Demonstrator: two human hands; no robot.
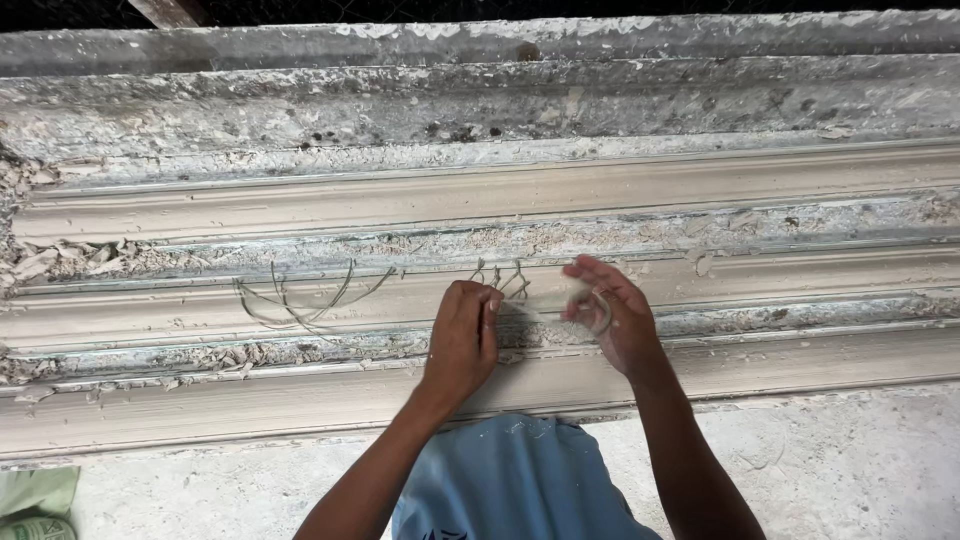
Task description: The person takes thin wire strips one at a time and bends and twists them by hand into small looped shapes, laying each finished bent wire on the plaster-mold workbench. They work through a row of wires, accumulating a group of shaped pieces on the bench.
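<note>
Both hands work pale fibre strands (pixel 510 283) over a long plaster moulding (pixel 200 300). Left hand (pixel 462 335), grip closed w/ strands sticking up past its fingers; right hand (pixel 610 315), grip curled on what looks like a blurred fibre loop. Loose strands (pixel 300 300) lie left of the grip.

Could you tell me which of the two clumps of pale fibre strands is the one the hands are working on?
The right-hand clump, between the left hand and right hand. The other clump lies untouched, fanned out further left on the moulding.
</note>
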